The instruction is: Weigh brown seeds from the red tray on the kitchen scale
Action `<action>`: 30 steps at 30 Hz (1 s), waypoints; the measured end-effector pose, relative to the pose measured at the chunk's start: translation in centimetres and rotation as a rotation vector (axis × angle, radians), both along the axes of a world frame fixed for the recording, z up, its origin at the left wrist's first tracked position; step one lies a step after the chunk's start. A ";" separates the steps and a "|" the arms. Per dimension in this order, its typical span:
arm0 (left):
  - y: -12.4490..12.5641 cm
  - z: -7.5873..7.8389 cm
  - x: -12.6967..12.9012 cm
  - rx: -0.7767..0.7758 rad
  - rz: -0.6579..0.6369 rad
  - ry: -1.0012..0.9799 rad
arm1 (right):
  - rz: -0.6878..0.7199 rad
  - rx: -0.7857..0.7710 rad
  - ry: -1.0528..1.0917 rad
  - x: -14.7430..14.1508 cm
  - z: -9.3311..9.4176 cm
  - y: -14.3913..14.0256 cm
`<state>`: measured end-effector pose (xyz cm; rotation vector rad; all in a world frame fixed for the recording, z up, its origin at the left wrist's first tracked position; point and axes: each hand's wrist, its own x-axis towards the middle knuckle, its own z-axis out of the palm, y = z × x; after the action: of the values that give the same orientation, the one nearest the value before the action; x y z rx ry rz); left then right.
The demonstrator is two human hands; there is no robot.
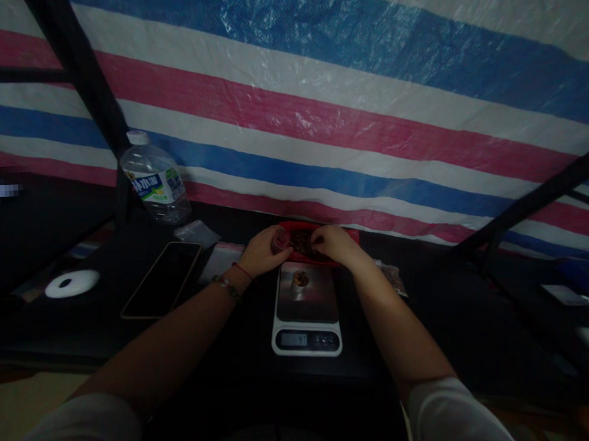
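A red tray (350, 236) holding small dark brown bits (303, 241) lies near the back of the black table. At its left end, my left hand (260, 252) is closed round a small reddish, see-through round container (279, 240). My right hand (336, 243) dips into the bits from the right with its fingertips pinched together; whatever they hold is too small to name. Just in front of the tray is a white digital kitchen scale (306, 312) with a metal plate and a lit display. On that plate stands a small cup (299, 287) with brownish pieces in it.
Left of my arm lie a phone (163, 280), clear plastic bags (220, 260) and a white oval object (72, 283). A large clear bottle (155, 182) stands behind. Right of my arm is a small packet (393, 278). Striped sheeting (318, 114) hangs behind the table.
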<state>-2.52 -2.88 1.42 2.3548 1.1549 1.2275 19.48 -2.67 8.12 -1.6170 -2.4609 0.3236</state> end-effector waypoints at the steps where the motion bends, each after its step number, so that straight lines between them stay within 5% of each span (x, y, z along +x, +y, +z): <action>1: 0.0 0.0 0.0 -0.002 -0.003 -0.002 | 0.033 -0.015 0.043 -0.2 0.6 -0.6; 9: 0.1 0.0 0.0 -0.015 -0.031 -0.017 | 0.392 -0.270 0.217 -2.6 3.8 -5.2; 19: 0.2 -0.2 -0.1 -0.031 -0.021 -0.025 | 0.496 -0.262 0.134 -2.6 3.4 -5.4; 30: 0.2 -0.2 -0.1 -0.034 -0.025 -0.014 | 0.448 -0.246 0.127 -2.6 3.9 -5.5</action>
<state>-2.59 -2.70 1.22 2.3251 1.1304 1.2042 16.89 -8.20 12.00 -1.0538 -2.7450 0.7912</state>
